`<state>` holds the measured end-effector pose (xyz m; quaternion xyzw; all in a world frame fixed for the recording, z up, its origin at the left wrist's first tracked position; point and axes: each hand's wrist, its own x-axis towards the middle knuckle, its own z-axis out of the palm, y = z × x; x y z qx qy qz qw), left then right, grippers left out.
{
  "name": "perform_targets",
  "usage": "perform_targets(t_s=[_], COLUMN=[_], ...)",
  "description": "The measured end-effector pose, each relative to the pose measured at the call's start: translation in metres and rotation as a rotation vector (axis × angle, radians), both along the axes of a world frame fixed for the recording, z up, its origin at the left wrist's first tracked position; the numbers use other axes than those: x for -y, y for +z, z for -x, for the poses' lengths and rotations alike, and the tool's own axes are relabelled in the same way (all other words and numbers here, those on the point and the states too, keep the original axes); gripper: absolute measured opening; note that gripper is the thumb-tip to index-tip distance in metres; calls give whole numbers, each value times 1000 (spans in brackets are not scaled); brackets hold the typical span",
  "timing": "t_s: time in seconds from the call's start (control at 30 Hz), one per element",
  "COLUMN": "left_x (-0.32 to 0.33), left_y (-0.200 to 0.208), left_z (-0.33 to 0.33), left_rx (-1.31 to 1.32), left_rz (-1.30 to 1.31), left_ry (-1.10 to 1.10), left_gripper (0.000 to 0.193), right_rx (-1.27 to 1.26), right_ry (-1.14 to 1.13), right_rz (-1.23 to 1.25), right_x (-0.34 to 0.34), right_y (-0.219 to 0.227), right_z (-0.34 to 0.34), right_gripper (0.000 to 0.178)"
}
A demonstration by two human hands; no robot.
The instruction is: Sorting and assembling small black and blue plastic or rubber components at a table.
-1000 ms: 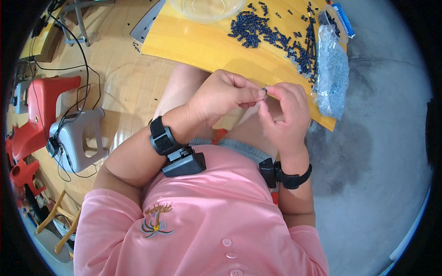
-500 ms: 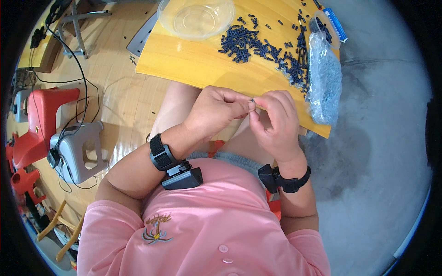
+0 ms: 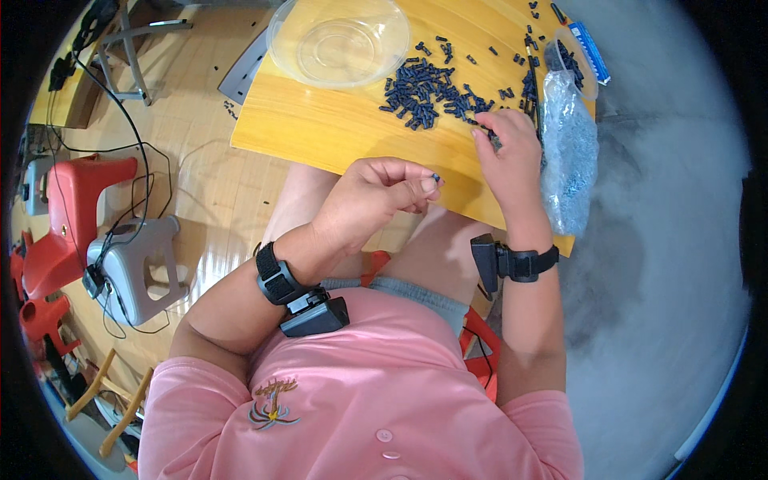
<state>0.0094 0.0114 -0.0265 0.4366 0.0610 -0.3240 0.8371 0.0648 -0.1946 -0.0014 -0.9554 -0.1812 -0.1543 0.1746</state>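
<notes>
My left hand (image 3: 386, 190) is closed in a pinch over the table's near edge, with a small dark part (image 3: 436, 178) showing between thumb and fingertips. To its right, my right hand (image 3: 512, 148) reaches over the tabletop, fingers bent and thumb apart from them. Its fingertips are at the near right side of a heap of small black cylindrical parts (image 3: 424, 90), some hidden beneath the hand. I see nothing held in that hand.
The yellow wooden table (image 3: 320, 120) carries a clear round plastic bowl (image 3: 340, 44), a clear bag of small pieces (image 3: 570, 160), a clear tub of black parts (image 3: 572, 64) and a blue box (image 3: 590, 52). Red and grey stools (image 3: 132, 264) and cables stand at left.
My hands, which met at the small part, are now apart. The right one has moved forward and right to the black parts; the left has kept its pinch almost in place.
</notes>
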Motion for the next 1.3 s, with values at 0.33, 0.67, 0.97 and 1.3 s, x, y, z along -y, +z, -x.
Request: perform_targets(t_s=[0.33, 0.67, 0.97, 1.3], left_x=[-2, 1, 1, 4], left_y=[-6, -7, -5, 1], left_z=[-6, -4, -5, -2], left_rx=[87, 57, 80, 69], left_rz=[100, 143, 107, 81], left_ry=[-24, 5, 6, 57], left_gripper=[18, 17, 17, 20], right_rx=[1, -2, -10, -185], right_ry=[8, 16, 44, -251], right_rz=[96, 31, 53, -273], right_x=[-5, 1, -3, 4], right_y=[-8, -14, -11, 5], right_z=[-15, -14, -18, 3], right_gripper=[15, 12, 10, 13])
